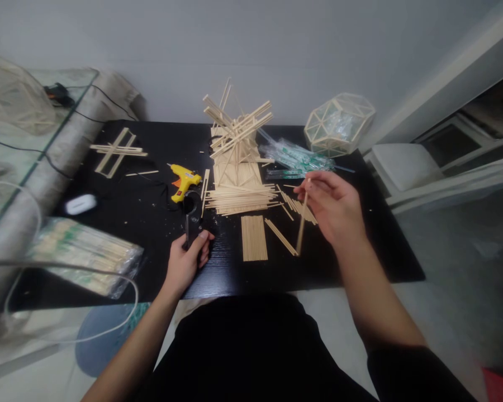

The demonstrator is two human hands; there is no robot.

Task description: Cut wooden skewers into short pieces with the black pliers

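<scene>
My left hand (190, 258) is closed around a black hand tool with a curved, hook-like head (191, 204); its exact kind is unclear. Pinched in my right hand (333, 204) is a thin wooden stick (303, 223), slanting down towards the table. Its lower end is near another loose stick (280, 237). Between my hands lies a flat row of short sticks (254, 239). Behind that, longer sticks (238, 199) are piled in front of a stick-built structure (237, 151). A yellow glue gun (185, 182) rests beyond my left hand.
On the black table (222, 279) are crossed sticks (118, 151), a white case (81, 204), and a bag of sticks (92, 254) at left. Green-and-clear wrappers (295, 156) and a stick polyhedron (339, 125) are at back right. A white cable (136, 296) loops at front left.
</scene>
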